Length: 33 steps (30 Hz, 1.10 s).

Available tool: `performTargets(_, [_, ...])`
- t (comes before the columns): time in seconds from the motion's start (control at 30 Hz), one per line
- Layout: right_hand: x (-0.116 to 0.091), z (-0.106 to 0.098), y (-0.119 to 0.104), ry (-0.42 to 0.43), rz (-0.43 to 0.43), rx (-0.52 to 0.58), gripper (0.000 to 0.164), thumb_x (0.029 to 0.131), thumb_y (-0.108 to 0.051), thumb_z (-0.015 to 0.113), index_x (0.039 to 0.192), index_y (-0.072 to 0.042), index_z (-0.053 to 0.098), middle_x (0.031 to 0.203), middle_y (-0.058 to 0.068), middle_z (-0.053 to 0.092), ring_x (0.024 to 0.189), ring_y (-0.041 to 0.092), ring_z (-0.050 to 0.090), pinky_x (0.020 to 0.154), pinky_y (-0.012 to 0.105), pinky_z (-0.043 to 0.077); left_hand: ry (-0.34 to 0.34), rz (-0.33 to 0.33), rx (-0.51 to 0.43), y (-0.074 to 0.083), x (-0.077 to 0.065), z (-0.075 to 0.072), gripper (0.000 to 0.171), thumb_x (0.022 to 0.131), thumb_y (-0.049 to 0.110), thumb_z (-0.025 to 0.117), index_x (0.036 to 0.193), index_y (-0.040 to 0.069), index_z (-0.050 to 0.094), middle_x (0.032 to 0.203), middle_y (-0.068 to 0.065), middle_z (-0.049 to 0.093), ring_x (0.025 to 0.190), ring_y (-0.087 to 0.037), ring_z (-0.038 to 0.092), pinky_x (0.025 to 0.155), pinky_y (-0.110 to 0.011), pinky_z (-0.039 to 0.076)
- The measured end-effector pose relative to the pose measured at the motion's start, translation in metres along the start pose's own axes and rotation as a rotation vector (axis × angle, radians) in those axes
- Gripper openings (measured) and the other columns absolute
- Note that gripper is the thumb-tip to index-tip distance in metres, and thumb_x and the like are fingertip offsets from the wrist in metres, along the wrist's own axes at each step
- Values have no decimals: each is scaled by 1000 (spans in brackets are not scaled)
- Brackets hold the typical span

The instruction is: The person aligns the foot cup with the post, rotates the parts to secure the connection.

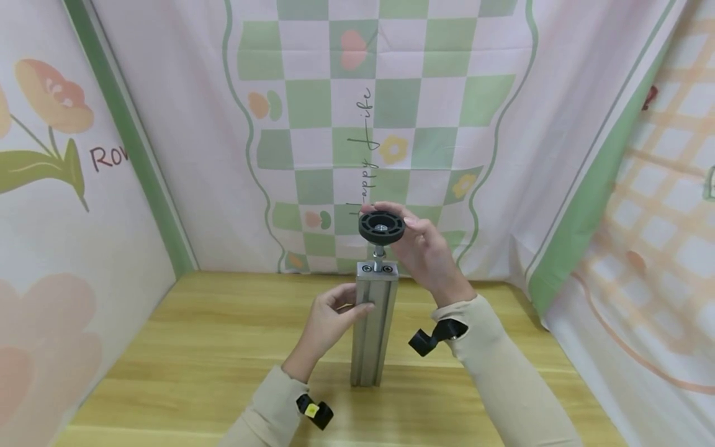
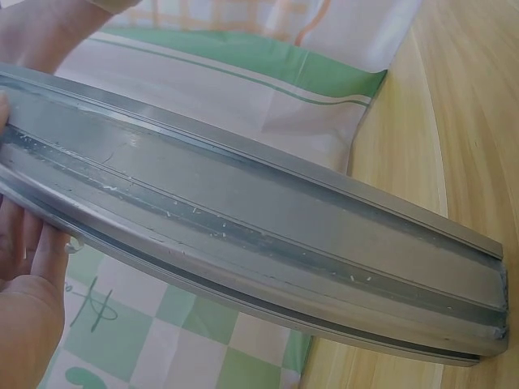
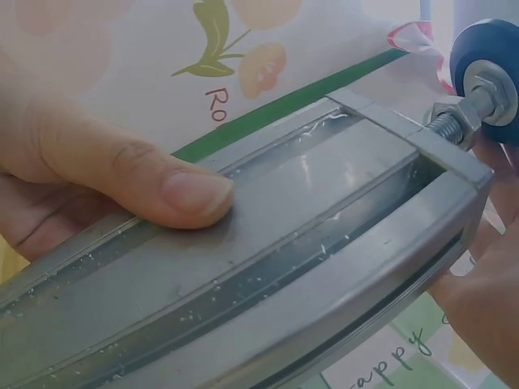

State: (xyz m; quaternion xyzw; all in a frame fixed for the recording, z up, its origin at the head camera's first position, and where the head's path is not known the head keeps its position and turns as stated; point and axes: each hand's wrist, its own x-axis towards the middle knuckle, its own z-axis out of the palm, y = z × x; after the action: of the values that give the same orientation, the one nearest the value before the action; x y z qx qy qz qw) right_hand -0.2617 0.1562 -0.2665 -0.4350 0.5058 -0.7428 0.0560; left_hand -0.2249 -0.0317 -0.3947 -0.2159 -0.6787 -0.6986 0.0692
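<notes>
An aluminium profile (image 1: 373, 329) stands upright on the wooden table, with lengthwise grooves and a capped top. A threaded stem with nuts (image 3: 448, 123) rises from that cap and carries a round black levelling foot (image 1: 382, 227), its ribbed underside facing up. My left hand (image 1: 331, 316) grips the profile below its top, thumb on the near face; the left wrist view also has the profile (image 2: 243, 211) running down to the table. My right hand (image 1: 427, 254) holds the foot's rim from behind and the right, some fingers hidden behind the disc.
The wooden table (image 1: 234, 347) meets a checkered curtain (image 1: 391, 143) just behind the profile. Printed curtains also close in the left (image 1: 67, 248) and right (image 1: 642, 267) sides. Black brackets (image 1: 438, 335) sit on both sleeved wrists.
</notes>
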Motion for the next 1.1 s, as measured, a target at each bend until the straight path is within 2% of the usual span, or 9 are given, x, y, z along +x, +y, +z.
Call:
performTargets(0.2, [0,1,0,14,-7,16,36,101,-28,42,128,-14,62,138,13,56,134,31,45,112,43,34,2,-4,-1,0,0,0,34,86,14,82,117,5,71,101,-7,71,97,-21,67,88,-33,58])
performTargets(0.33, [-1,3,1,24,-44,-18,34,101,-29,44,127,-14,61,135,12,58,128,30,50,110,42,36,4,-5,-3,0,0,0,34,86,13,82,117,5,71,101,-7,71,96,-21,67,88,-33,58])
performTargets(0.47, [-4,7,3,95,-113,-89,30,99,-24,43,123,-15,59,133,11,58,125,29,51,107,40,37,5,-4,-3,1,0,0,33,86,13,82,116,6,71,101,-8,71,96,-21,67,88,-33,58])
performTargets(0.63, [-11,19,6,271,-209,-262,24,95,-15,45,116,-15,57,133,18,55,121,31,53,105,34,42,5,-3,-3,1,0,1,32,87,12,81,117,6,71,102,-8,71,96,-21,67,87,-32,58])
performTargets(0.7, [-13,25,7,346,-240,-348,21,94,-15,50,114,-13,56,133,21,53,117,32,55,100,33,48,3,-2,-4,1,0,1,32,86,12,81,117,6,71,102,-8,71,96,-21,67,87,-32,58])
performTargets(0.8, [-16,35,8,433,-301,-520,19,93,-14,58,110,-5,54,130,18,51,116,30,52,98,31,46,0,4,-9,1,0,1,32,87,11,81,117,6,71,102,-8,71,96,-21,67,87,-33,58])
performTargets(0.93, [-16,45,9,511,-374,-737,26,90,-12,69,103,3,53,120,11,47,116,25,44,97,37,38,-4,14,-8,1,0,0,32,87,11,80,118,7,71,103,-8,71,96,-22,67,88,-33,58])
performTargets(1.1, [-15,50,8,555,-414,-838,29,83,-10,78,99,2,57,111,7,45,105,22,42,91,35,38,-11,16,-7,0,0,0,32,87,11,80,118,7,71,104,-8,71,98,-22,67,89,-33,58])
